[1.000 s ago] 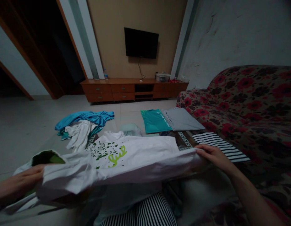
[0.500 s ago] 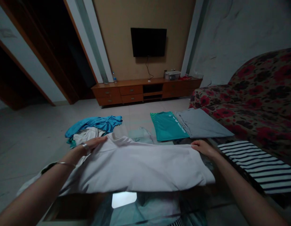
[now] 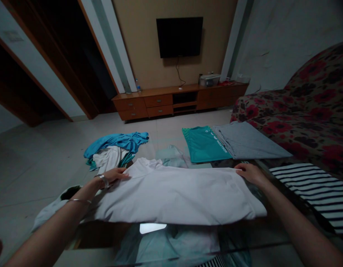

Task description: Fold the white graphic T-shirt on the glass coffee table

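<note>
A crumpled heap of blue and white clothes (image 3: 116, 148) lies at the far left of the glass table (image 3: 243, 233). The left hand (image 3: 112, 176) rests flat, fingers spread, on the left edge of the folded white cotton shirt (image 3: 177, 194) spread across the table's middle. The right hand (image 3: 250, 173) presses open-palmed on its right corner. Beyond lie a folded teal jersey (image 3: 205, 144) and grey shirt (image 3: 249, 141); a striped garment (image 3: 313, 185) sits right.
</note>
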Available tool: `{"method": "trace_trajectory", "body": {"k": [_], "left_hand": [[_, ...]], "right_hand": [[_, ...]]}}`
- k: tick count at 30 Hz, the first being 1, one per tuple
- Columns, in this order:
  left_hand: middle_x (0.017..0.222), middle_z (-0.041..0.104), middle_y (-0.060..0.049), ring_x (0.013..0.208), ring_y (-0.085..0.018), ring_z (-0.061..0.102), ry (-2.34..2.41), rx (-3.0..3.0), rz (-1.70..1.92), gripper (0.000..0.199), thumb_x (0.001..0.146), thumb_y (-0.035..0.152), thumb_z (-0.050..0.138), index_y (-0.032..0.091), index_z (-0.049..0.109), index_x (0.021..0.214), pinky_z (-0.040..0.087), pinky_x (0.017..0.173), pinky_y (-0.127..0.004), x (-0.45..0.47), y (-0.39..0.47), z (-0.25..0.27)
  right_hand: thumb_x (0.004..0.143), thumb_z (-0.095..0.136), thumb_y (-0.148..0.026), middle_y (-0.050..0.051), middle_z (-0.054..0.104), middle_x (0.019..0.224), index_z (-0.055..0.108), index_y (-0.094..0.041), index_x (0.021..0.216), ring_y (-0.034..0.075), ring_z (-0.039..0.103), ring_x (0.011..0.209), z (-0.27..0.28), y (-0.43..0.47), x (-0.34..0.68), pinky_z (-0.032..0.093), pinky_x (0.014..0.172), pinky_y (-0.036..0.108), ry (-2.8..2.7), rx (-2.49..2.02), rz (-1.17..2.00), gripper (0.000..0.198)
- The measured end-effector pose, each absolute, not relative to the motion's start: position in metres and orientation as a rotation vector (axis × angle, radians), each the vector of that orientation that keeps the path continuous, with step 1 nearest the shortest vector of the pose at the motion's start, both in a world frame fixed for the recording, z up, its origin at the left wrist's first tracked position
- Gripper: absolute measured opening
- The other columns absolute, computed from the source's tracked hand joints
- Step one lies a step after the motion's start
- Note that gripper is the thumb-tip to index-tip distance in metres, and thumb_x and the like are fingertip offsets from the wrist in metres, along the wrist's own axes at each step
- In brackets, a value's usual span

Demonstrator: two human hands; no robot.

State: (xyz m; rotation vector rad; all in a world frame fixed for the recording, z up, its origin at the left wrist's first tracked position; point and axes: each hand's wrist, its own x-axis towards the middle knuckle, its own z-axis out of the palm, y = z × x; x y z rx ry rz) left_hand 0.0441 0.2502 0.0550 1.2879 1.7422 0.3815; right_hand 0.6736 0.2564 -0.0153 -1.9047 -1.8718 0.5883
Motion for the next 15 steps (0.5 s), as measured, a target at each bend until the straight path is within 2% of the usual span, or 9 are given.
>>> {"method": "trace_trajectory", "body": {"k": [3,5,8,10,13,15], "left_hand": [[0.090,0.071,-0.006,0.081,-0.026,0.066,1.553,1.155,0.325,0.056,0.049,0.046,0.079,0.019,0.065,0.097,0.054,0.071,-0.034,0.039,0.239,0.049],[0.090,0.071,-0.005,0.082,-0.025,0.066,1.561,1.165,0.380,0.056,0.050,0.045,0.079,0.018,0.064,0.096,0.053,0.074,-0.034,0.035,0.235,0.041],[0.089,0.071,-0.005,0.081,-0.025,0.065,1.643,1.265,0.479,0.056,0.052,0.051,0.076,0.016,0.064,0.095,0.052,0.074,-0.032,0.031,0.231,0.028],[0.091,0.071,-0.005,0.083,-0.024,0.064,1.706,1.383,0.523,0.056,0.056,0.054,0.071,0.015,0.065,0.095,0.050,0.076,-0.031,0.031,0.229,0.021],[0.089,0.070,-0.005,0.085,-0.024,0.063,1.817,1.557,0.543,0.054,0.061,0.057,0.064,0.014,0.066,0.092,0.047,0.077,-0.029,0.033,0.224,0.016],[0.086,0.070,-0.004,0.084,-0.024,0.062,1.879,1.624,0.543,0.053,0.064,0.058,0.059,0.014,0.067,0.091,0.046,0.075,-0.028,0.036,0.221,0.015]], "right_hand": [[0.073,0.055,-0.020,0.013,0.069,0.099,0.071,-0.015,0.095,0.025,0.062,0.094,0.008,0.267,0.621,0.043,0.084,0.032,-2.051,-1.870,0.252,0.028],[0.078,0.054,-0.018,0.011,0.069,0.102,0.071,-0.015,0.097,0.022,0.060,0.099,0.025,0.275,0.562,0.041,0.086,0.029,-2.162,-1.683,0.301,0.026],[0.081,0.056,-0.019,0.008,0.070,0.099,0.072,-0.016,0.094,0.018,0.061,0.094,0.043,0.284,0.455,0.040,0.081,0.024,-2.315,-1.357,0.570,0.020],[0.087,0.053,-0.028,0.007,0.071,0.092,0.072,-0.016,0.090,0.017,0.062,0.084,0.047,0.287,0.391,0.040,0.073,0.024,-2.306,-1.373,0.734,0.023],[0.085,0.056,-0.044,0.012,0.070,0.094,0.072,-0.015,0.091,0.022,0.061,0.086,0.041,0.282,0.326,0.038,0.071,0.028,-2.233,-1.624,0.734,0.033],[0.083,0.060,-0.040,0.011,0.068,0.097,0.070,-0.016,0.092,0.023,0.058,0.092,0.030,0.273,0.307,0.037,0.074,0.028,-2.239,-1.607,0.605,0.027]]}}
